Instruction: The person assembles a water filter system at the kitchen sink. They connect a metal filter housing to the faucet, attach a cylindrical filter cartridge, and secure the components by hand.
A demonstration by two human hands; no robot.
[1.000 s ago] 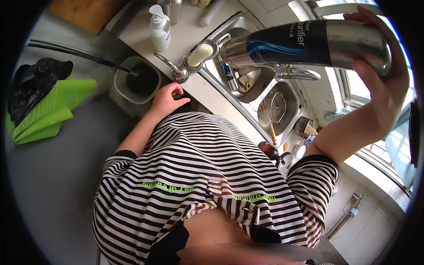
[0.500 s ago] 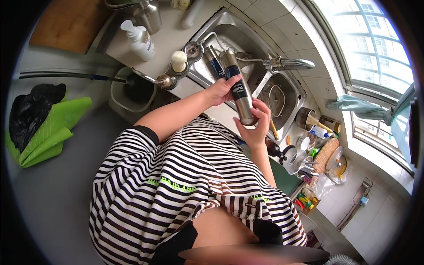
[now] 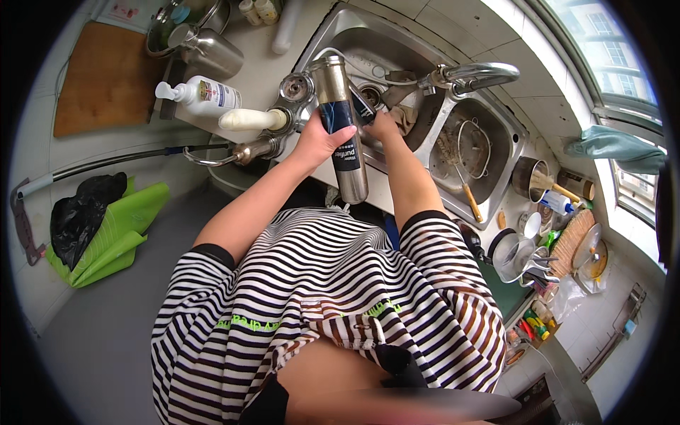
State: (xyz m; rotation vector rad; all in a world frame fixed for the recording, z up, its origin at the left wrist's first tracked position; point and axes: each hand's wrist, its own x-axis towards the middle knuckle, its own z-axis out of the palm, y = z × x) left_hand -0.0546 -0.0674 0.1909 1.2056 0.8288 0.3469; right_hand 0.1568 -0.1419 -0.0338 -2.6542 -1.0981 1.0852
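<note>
My left hand [image 3: 320, 144] is wrapped round the middle of a stainless steel water filter canister [image 3: 354, 185], its thumb across the dark label. The canister is held over the counter's front edge, its capped end toward the sink. Just behind it, my right hand [image 3: 383, 126] grips a second water filter canister [image 3: 362, 105] of the same dark-labelled kind. Much of that one is hidden behind the first, and some of my right fingers are out of sight. A thin white tube [image 3: 330, 52] curves behind the first canister's top.
The double steel sink [image 3: 418, 44] has a tall faucet [image 3: 482, 73] and a strainer [image 3: 473, 149] in its right basin. Left of my hands stand a chrome fixture with a cream-coloured handle [image 3: 248, 120], a white pump bottle [image 3: 202, 96] and a steel flask [image 3: 212, 53]. Pans [image 3: 513, 255] crowd the right counter.
My right hand has left the first canister's lower end and reached forward to the second one. My left hand has shifted left with the first canister, now more upright. The view has turned.
</note>
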